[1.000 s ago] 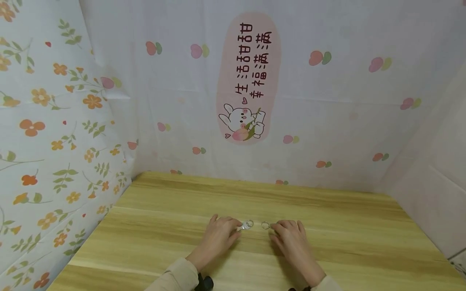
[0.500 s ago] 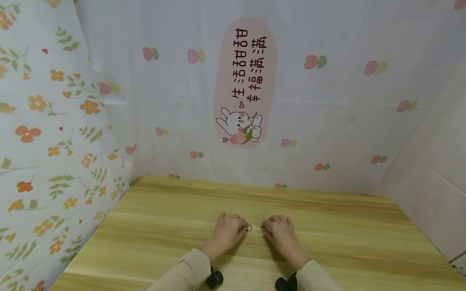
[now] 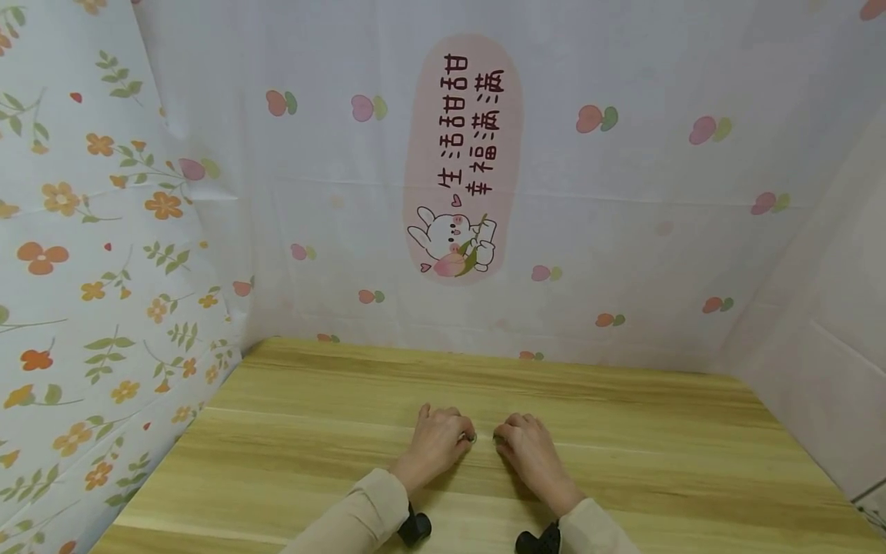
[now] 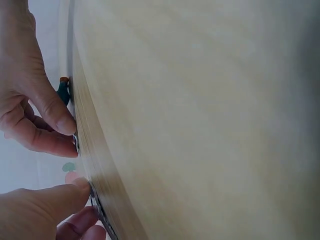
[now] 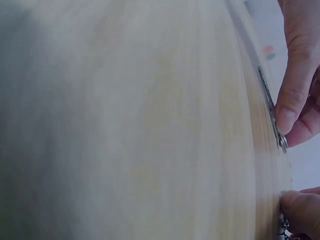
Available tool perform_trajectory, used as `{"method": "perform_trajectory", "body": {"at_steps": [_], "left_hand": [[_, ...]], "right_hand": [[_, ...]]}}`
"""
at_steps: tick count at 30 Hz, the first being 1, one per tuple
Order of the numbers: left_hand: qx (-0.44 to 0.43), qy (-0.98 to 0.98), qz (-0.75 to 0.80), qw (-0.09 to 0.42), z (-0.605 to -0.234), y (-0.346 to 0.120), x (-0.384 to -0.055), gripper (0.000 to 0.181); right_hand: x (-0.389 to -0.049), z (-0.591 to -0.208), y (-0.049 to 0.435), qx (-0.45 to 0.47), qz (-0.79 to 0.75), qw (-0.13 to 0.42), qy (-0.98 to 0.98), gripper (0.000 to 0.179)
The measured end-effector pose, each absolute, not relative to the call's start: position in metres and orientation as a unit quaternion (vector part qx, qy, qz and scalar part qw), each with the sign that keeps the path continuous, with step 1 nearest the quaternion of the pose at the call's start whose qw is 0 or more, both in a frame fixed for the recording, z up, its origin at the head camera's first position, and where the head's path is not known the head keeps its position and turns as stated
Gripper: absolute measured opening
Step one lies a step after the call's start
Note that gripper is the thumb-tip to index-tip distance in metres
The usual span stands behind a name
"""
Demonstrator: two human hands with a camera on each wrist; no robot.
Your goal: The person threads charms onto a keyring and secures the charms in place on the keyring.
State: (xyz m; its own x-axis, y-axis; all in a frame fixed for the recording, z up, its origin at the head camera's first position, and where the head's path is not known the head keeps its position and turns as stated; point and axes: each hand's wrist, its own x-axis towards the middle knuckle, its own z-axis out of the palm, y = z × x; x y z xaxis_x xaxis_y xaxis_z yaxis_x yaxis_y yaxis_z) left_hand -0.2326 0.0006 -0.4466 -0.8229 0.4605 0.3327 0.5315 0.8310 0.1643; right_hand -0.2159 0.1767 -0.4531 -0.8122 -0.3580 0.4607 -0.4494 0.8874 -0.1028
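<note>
Close together over the middle of the table, both hands pinch small metal things. My left hand grips a flat silvery piece with a key ring at its end; the piece shows as a thin strip in the left wrist view. Thumb and fingers of my right hand hold a second key ring, largely covered in the head view. Beyond the right thumb, a teal piece with an orange end appears in the left wrist view. A narrow gap separates the two hands.
The wood-grain table spreads around both hands. A white cloth printed with fruit shapes and a rabbit hangs behind it. A flower-patterned cloth borders the left side, and a pale cloth the right.
Both hands have come nearer each other, and their fingers have moved forward over the key rings, which now show less. The head view has shifted slightly.
</note>
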Motion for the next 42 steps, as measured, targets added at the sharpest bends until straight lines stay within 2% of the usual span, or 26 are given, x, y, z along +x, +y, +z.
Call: {"method": "perform_trajectory", "body": {"at_steps": [6, 12, 16, 26, 32, 34, 38, 42], "left_hand": [[-0.265, -0.943, -0.13, 0.151, -0.445, 0.001, -0.233, 0.009], [-0.256, -0.946, -0.129, 0.153, -0.445, 0.0, -0.232, 0.008], [-0.251, -0.945, -0.15, 0.144, -0.447, -0.001, -0.231, 0.009], [-0.259, -0.917, -0.288, 0.092, -0.445, -0.008, -0.222, 0.011], [-0.268, -0.864, -0.427, 0.007, -0.436, -0.012, -0.214, 0.011], [-0.257, -0.849, -0.462, -0.027, -0.433, -0.013, -0.21, 0.012], [-0.234, -0.832, -0.498, -0.069, -0.427, -0.012, -0.201, 0.014], [-0.229, -0.824, -0.514, -0.069, -0.423, -0.009, -0.195, 0.016]], "right_hand": [[-0.218, -0.458, 0.175, 0.236, 0.075, 0.259, -0.934, 0.01], [-0.215, -0.459, 0.174, 0.236, 0.059, 0.26, -0.934, 0.01], [-0.213, -0.463, 0.174, 0.212, 0.123, 0.252, -0.936, 0.01], [-0.201, -0.461, 0.179, 0.109, 0.428, 0.189, -0.877, 0.009], [-0.184, -0.449, 0.172, 0.054, 0.579, 0.091, -0.809, 0.006], [-0.178, -0.446, 0.168, 0.052, 0.597, 0.081, -0.796, 0.005], [-0.167, -0.445, 0.161, 0.079, 0.596, 0.114, -0.791, 0.004], [-0.161, -0.446, 0.156, 0.109, 0.582, 0.167, -0.789, 0.006]]}}
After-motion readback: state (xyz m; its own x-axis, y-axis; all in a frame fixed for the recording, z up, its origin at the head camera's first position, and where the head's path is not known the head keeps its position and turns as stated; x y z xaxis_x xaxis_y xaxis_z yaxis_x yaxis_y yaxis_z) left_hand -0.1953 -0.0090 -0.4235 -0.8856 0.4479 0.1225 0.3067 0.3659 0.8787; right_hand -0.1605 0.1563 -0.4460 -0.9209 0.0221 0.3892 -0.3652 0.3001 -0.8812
